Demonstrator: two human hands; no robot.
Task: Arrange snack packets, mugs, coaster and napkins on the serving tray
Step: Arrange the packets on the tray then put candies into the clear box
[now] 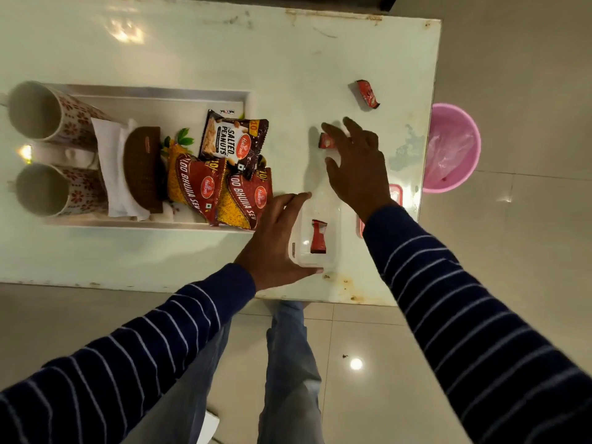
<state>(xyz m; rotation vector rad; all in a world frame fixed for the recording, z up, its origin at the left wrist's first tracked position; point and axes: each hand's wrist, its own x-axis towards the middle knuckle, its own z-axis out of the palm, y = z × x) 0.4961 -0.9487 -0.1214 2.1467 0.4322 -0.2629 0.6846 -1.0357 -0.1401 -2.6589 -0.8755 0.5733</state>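
Note:
The white serving tray [153, 92] lies on the table's left half. It holds two floral mugs [48, 112] [54, 190], white napkins [110, 161], a brown coaster [142, 168], a salted peanuts packet [232, 141] and two bhujia sev packets [195, 187] [245, 200]. My left hand [275, 241] rests against the left side of a clear plastic box [320, 248] with one small red sachet [318, 236] inside. My right hand [358, 165] hovers, fingers spread, over a second red sachet [326, 141]. A third red sachet [367, 93] lies further back.
A red-rimmed lid [396, 195] lies partly under my right wrist near the table's right edge. A pink bin [451, 149] with a plastic liner stands on the floor just beyond that edge. The near table edge is stained, and my legs stand below it.

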